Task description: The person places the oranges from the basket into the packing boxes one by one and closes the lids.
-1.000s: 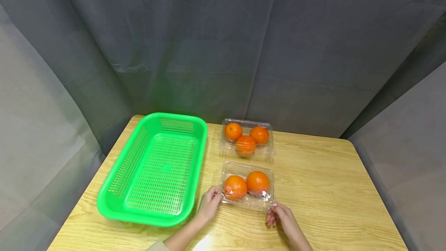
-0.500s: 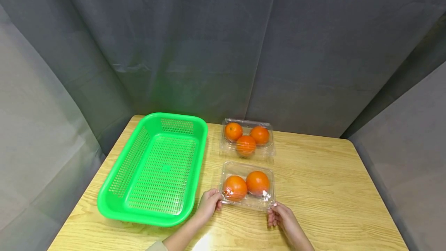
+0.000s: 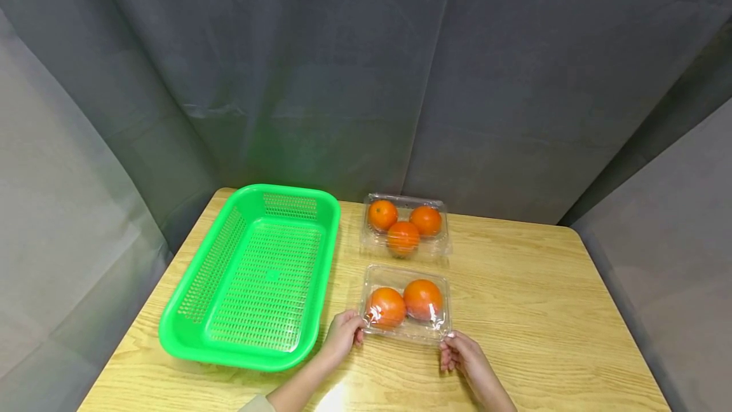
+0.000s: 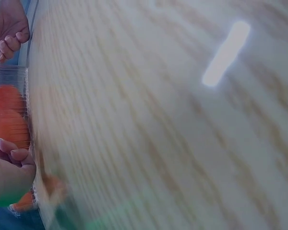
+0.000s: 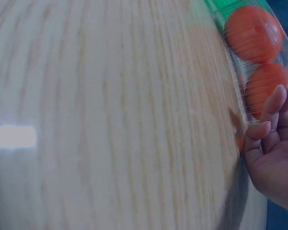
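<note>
A clear plastic fruit box [image 3: 406, 334] with two oranges [image 3: 423, 299] inside lies on the table in front of me. My left hand [image 3: 343, 336] pinches its near left corner between thumb and fingers. At the near right corner my right hand [image 3: 466, 358] pinches the rim, its other fingers curled below. In the left wrist view, the left hand [image 4: 12, 165] is close beside the oranges [image 4: 10, 129]. The right wrist view has the right hand [image 5: 276, 143] at the end of the box, overlapping the nearer orange [image 5: 266, 86].
Behind this box stands a second clear plastic box [image 3: 374, 243] holding three oranges [image 3: 403, 238]. To the left is a large green plastic basket [image 3: 328, 272] with perforated walls and floor. The wooden table [image 3: 532, 310] ends at a grey curtain [image 3: 503, 113] at the back.
Both hands stay at the near corners of the box. The left hand has shifted very slightly toward me, and its lower fingers show more; the boxes and basket stay in place.
</note>
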`<state>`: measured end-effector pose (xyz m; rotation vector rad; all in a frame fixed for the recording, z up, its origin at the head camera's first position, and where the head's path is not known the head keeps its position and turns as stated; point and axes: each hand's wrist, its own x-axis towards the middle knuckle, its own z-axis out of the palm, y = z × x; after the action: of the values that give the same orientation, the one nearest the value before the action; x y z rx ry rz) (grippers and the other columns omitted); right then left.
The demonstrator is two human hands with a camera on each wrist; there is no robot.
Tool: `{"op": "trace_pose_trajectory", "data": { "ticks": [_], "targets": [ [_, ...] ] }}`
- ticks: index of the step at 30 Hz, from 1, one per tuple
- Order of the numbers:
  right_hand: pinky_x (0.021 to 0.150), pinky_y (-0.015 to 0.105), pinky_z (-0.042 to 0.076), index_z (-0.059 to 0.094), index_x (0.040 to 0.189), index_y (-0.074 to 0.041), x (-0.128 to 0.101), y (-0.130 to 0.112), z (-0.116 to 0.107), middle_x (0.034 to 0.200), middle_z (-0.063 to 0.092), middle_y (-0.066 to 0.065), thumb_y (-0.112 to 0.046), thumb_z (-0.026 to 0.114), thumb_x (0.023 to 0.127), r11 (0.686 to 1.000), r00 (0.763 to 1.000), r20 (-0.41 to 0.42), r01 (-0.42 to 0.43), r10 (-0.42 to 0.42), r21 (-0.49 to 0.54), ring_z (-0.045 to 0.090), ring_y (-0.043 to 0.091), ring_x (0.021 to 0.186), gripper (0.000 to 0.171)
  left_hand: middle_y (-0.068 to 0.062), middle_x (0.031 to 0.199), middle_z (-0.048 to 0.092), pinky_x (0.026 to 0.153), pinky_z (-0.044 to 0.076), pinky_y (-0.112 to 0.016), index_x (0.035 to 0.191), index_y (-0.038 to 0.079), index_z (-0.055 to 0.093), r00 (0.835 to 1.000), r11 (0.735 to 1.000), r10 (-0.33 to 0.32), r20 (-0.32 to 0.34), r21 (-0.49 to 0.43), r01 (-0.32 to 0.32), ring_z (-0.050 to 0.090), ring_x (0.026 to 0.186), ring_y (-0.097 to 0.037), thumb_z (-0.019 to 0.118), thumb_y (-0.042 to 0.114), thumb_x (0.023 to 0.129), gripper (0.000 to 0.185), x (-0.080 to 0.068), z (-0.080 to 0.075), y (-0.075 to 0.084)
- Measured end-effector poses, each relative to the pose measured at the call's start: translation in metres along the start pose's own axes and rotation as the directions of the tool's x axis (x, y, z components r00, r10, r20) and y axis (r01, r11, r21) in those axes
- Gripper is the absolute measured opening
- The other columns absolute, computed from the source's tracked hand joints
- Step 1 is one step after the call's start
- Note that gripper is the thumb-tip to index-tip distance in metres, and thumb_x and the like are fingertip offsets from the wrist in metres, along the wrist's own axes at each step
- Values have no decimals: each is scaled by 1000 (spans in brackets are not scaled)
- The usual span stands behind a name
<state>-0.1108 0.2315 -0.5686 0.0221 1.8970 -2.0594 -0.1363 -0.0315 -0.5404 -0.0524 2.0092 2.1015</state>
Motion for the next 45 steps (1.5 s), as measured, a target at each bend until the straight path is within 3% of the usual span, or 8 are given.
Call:
{"op": "trace_pose_trajectory", "data": {
  "ticks": [8, 12, 15, 20, 24, 29, 33, 45],
  "targets": [
    [53, 20, 42, 54, 81, 2, 1, -1, 5, 60, 51, -1, -10, 37, 94, 996, 992, -122, -20, 10, -85, 50, 9, 54, 24, 3, 54, 45, 45, 38, -19, 66, 1, 48, 996, 990, 86, -29, 116, -82, 42, 47, -7, 49, 2, 80, 14, 12, -1, -28],
    [54, 23, 45, 49, 92, 7, 2, -1, 12, 66, 54, 7, -6, 42, 90, 980, 960, -279, -28, -28, -195, 51, 11, 57, 15, 3, 61, 45, 47, 37, -18, 74, 2, 48, 973, 934, 221, -60, 300, -193, 41, 52, -5, 51, 5, 80, 7, 11, -2, -34],
    [59, 22, 46, 44, 108, 5, 2, 1, 13, 85, 57, 11, -3, 47, 87, 925, 931, -325, 30, -163, -380, 54, 11, 68, 22, 0, 75, 46, 56, 42, -21, 88, 3, 48, 936, 863, 343, -78, 421, -281, 44, 64, -9, 53, 5, 78, 12, 11, -2, -36],
    [82, 38, 47, 39, 129, 0, 1, 5, 10, 119, 50, 16, 0, 59, 81, 719, 861, -256, 166, -439, -675, 52, 24, 102, 53, -10, 110, 49, 84, 47, -36, 115, 0, 45, 872, 711, 488, -34, 595, -375, 49, 97, -21, 57, 6, 76, 42, 11, -2, -35],
    [89, 61, 37, 40, 134, -4, 2, 6, 10, 135, 40, 17, 1, 66, 76, 595, 819, -143, 273, -556, -756, 41, 39, 118, 64, -14, 130, 42, 95, 41, -45, 125, 2, 44, 833, 569, 546, 86, 692, -444, 41, 119, -28, 60, 11, 73, 55, 11, -3, -31],
    [84, 63, 39, 47, 131, -4, 6, 6, 14, 136, 39, 19, -1, 70, 74, 492, 769, -50, 356, -638, -794, 44, 43, 115, 61, -14, 138, 36, 93, 42, -47, 127, 7, 47, 787, 427, 577, 217, 742, -517, 37, 124, -30, 62, 19, 73, 57, 13, -3, -29],
    [83, 63, 39, 49, 129, -4, 6, 4, 15, 136, 40, 20, -2, 72, 73, 497, 766, -65, 347, -640, -795, 46, 44, 114, 61, -14, 139, 35, 92, 43, -45, 128, 10, 47, 789, 403, 572, 225, 761, -509, 37, 125, -29, 62, 22, 74, 57, 14, -2, -30],
    [89, 62, 36, 47, 130, -4, 21, -7, 8, 136, 39, 20, -7, 68, 78, 512, 802, -55, 325, -594, -795, 41, 43, 119, 56, -14, 140, 33, 88, 46, -45, 128, 12, 47, 805, 445, 568, 169, 760, -473, 38, 124, -31, 61, 23, 75, 56, 27, 6, -28]
  ]
}}
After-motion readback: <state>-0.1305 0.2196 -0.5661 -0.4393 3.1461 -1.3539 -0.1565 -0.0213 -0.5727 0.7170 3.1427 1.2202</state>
